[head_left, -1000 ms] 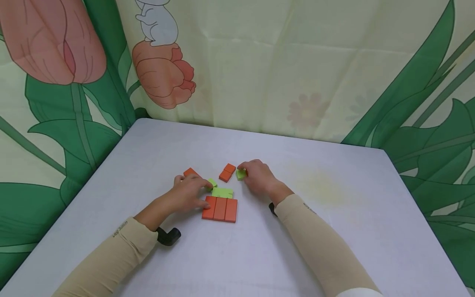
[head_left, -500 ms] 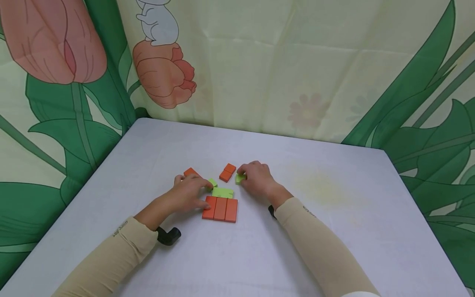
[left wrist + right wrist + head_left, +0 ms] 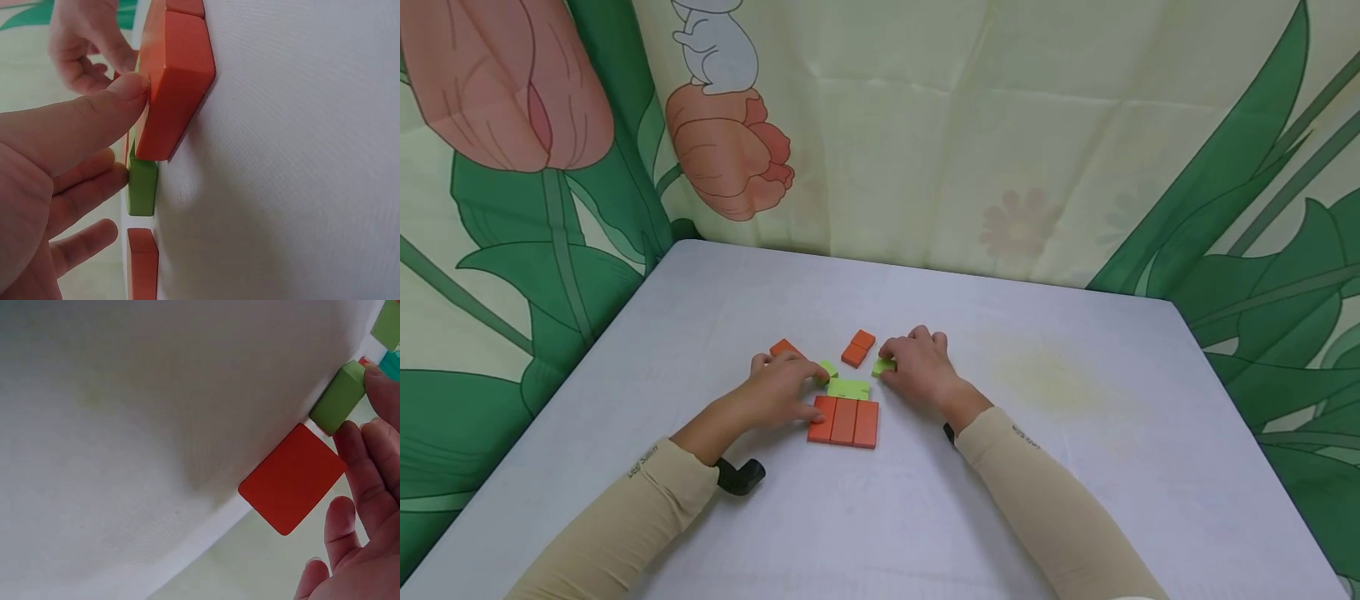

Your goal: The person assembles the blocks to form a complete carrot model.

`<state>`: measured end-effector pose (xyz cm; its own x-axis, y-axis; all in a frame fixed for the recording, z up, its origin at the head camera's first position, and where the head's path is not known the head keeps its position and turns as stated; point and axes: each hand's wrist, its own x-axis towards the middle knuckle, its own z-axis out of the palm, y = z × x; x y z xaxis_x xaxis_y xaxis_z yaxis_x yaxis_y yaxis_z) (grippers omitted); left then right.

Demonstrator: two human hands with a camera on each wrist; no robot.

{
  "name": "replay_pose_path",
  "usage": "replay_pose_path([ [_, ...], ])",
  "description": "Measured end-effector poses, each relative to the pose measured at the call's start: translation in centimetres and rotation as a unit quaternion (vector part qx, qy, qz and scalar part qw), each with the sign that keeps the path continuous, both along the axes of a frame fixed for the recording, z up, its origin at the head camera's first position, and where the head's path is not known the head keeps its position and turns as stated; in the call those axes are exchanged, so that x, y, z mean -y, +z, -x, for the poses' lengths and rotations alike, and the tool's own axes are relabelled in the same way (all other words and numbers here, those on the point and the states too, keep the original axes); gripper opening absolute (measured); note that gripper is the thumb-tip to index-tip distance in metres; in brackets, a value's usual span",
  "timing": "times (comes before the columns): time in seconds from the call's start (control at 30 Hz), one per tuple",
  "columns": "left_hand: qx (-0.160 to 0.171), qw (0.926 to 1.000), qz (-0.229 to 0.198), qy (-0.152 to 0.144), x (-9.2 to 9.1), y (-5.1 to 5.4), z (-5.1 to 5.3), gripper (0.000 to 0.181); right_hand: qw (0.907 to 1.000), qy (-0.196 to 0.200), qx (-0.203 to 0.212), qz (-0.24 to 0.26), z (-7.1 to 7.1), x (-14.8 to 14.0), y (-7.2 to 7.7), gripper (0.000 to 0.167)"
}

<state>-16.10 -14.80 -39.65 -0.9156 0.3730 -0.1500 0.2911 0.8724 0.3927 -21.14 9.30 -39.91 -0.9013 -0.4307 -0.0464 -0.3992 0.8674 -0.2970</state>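
Lime-green block [image 3: 882, 367], small, is pinched between the thumb and fingertips of a person's right hand [image 3: 920, 367], near the middle of a white-covered bench [image 3: 1060, 508]; whether its underside touches the surface is hard to tell. Seen from the right wrist, the thumb is at one end of this piece and a fingertip at the other, with the remaining fingers loosely bent and holding nothing. The left hand [image 3: 781, 390] is partly open, thumb and fingers spread apart: its thumb touches the left end of a row of three orange-red blocks [image 3: 844, 422], laid flat side by side, long edges together, at the side nearer the person. Its fingers reach across to a second small green block [image 3: 830, 368], which they partly hide. Between the hands, just behind the row, lies a wider green piece [image 3: 848, 389]. Farther back, a pair of orange blocks [image 3: 858, 348] lies end to end at a slant, near the right fingertips. Another orange block [image 3: 786, 347] shows beyond the left hand, partly covered by it. Both arms wear beige sleeves [image 3: 610, 517], and a black wrist mount [image 3: 741, 477] juts out beneath the left one. Behind the bench hangs a pale curtain [image 3: 910, 158] printed with large tulips, green leaves and a white animal.
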Motion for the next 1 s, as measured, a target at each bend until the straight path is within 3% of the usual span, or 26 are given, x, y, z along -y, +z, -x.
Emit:
replay_pose_path([
  [0.23, 0.001, 1.0000, -0.002, 0.002, 0.1, 0.0, 0.1, 0.053, 1.0000, 0.005, -0.001, -0.006, -0.4, -0.3, 0.2, 0.039],
  [0.5, 0.002, 1.0000, -0.002, 0.005, 0.0, -0.1, 0.1, 0.054, 0.9998, 0.020, -0.003, -0.009, -0.8, -0.9, 0.2, 0.029],
  [1.0, 0.000, 0.9999, -0.010, -0.005, -0.1, -0.1, 0.1, 0.055, 0.9999, -0.004, -0.002, -0.009, -1.5, 0.0, 0.2, 0.027],
])
